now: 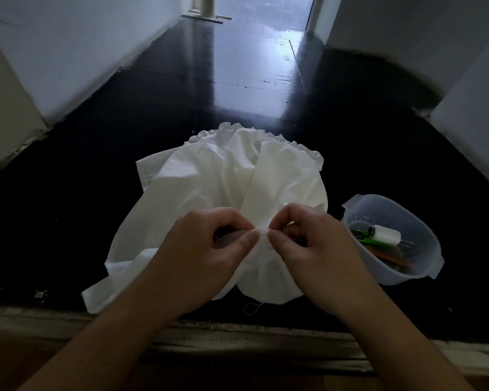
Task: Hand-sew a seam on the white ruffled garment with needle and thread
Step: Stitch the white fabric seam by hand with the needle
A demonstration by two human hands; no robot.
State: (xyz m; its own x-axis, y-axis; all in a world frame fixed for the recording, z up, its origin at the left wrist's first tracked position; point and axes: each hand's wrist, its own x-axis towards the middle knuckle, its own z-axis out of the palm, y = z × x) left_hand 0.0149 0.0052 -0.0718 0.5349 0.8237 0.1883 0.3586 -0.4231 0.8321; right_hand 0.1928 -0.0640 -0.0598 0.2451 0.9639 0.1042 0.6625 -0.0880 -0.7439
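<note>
- Where the dark glossy floor (158,114) fills the middle of the frame, lies spread a white ruffled garment (209,176), frilled edge toward the upper centre, lower folds bunched toward the bottom centre.
- Meeting at lower centre over that bunched fabric: left hand (206,249) and right hand (314,249), thumbs nearly tip to tip.
- Left hand: fingers curled, thumb and forefinger pinching a small gathered fold of the cloth.
- Right hand: fingers curled likewise, thumb and forefinger pinching the same fold from the other side; possibly a needle held there too, but too fine and too shadowed to tell.
- Just below the garment's lower edge, at bottom centre: a thin loop of pale thread (251,308) lying on the floor.
- At right of the frame, just beside the garment and near the right hand: a translucent plastic bowl (432,258) with small handles, sitting on the floor.
- Inside the bowl: a spool of white thread (386,235) lying on its side, green items (364,239) beside it, something orange-brown (393,258) beneath.
- Along the upper left and upper right: pale walls (68,52) framing a corridor, light glaring off the floor at upper centre.
- Across the bottom: a worn pale threshold strip (237,338), wood-toned surface below it.
</note>
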